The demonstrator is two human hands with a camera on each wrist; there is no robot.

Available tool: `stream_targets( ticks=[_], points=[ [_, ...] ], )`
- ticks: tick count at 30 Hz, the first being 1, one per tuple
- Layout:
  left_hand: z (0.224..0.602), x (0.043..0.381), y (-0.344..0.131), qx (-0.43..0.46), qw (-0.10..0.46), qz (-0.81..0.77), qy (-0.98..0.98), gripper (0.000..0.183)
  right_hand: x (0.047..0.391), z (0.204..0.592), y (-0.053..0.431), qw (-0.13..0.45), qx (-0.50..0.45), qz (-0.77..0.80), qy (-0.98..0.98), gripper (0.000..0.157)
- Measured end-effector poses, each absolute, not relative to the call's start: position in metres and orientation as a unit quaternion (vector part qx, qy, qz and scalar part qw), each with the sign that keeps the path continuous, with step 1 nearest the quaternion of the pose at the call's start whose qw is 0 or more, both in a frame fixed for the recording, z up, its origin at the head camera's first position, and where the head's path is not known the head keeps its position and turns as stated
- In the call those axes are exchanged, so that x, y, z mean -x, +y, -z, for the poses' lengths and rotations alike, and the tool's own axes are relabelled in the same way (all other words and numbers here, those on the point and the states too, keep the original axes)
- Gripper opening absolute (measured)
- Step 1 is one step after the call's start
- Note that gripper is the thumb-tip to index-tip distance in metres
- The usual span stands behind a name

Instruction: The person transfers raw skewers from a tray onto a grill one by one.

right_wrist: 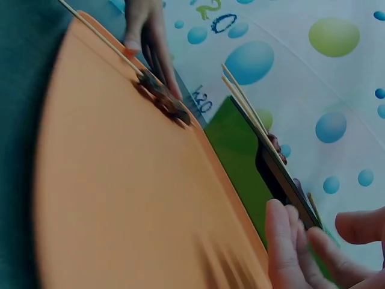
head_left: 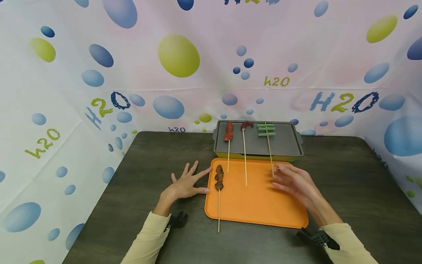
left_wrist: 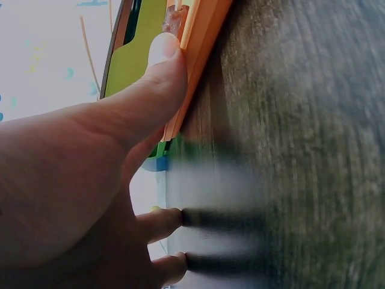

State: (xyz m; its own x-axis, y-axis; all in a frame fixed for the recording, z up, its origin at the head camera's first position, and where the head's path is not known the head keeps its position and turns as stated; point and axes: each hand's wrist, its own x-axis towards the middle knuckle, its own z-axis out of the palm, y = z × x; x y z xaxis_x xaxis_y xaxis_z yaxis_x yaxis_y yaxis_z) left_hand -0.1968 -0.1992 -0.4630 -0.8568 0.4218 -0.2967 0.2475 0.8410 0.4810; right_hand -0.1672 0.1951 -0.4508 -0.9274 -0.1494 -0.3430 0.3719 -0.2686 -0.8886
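My left hand (head_left: pixel 186 185) spreads its fingers at the left edge of an orange tray (head_left: pixel 254 205); the thumb and index finger touch the rim. Beside it on the tray lies a skewer of brown pieces (head_left: pixel 219 178), its stick overhanging the front edge. Over the tray's right side, my right hand (head_left: pixel 298 187) has loosely bent fingers around the lower end of a skewer with green pieces (head_left: pixel 266 130). In the right wrist view the thumb (right_wrist: pixel 361 226) stands apart from the fingers, and no grip shows. That skewer lies across a grill pan (head_left: pixel 254 146).
Two more skewers rest on the pan: one with red chunks (head_left: pixel 229 132), one with a curled dark red piece (head_left: pixel 247 125). Their sticks extend over the tray. The pan stands behind the tray on a dark wooden table (head_left: pixel 138 165), against a patterned curtain (head_left: pixel 211 55).
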Motion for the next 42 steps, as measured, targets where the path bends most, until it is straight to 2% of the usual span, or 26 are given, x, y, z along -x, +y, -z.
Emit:
stream_targets(
  ticks=[7,14,23,30,42],
  points=[
    [0.464,0.2,-0.201,-0.174,0.205,-0.206,0.941,0.079,0.147,0.459,0.185,0.216,-0.066,0.793,0.566,0.062],
    [0.465,0.199,-0.201,-0.177,0.203,-0.208,0.94,0.079,0.126,0.461,0.163,0.293,-0.014,0.79,0.538,0.07],
    [0.463,0.201,-0.198,-0.176,0.205,-0.205,0.941,0.079,0.103,0.459,0.126,0.372,0.022,0.774,0.511,0.07],
    [0.46,0.201,-0.197,-0.178,0.206,-0.203,0.941,0.079,0.1,0.467,0.1,0.387,0.022,0.775,0.5,0.072],
    [0.462,0.199,-0.197,-0.181,0.201,-0.209,0.94,0.078,0.117,0.468,0.072,0.403,0.015,0.751,0.523,0.067]
  ],
)
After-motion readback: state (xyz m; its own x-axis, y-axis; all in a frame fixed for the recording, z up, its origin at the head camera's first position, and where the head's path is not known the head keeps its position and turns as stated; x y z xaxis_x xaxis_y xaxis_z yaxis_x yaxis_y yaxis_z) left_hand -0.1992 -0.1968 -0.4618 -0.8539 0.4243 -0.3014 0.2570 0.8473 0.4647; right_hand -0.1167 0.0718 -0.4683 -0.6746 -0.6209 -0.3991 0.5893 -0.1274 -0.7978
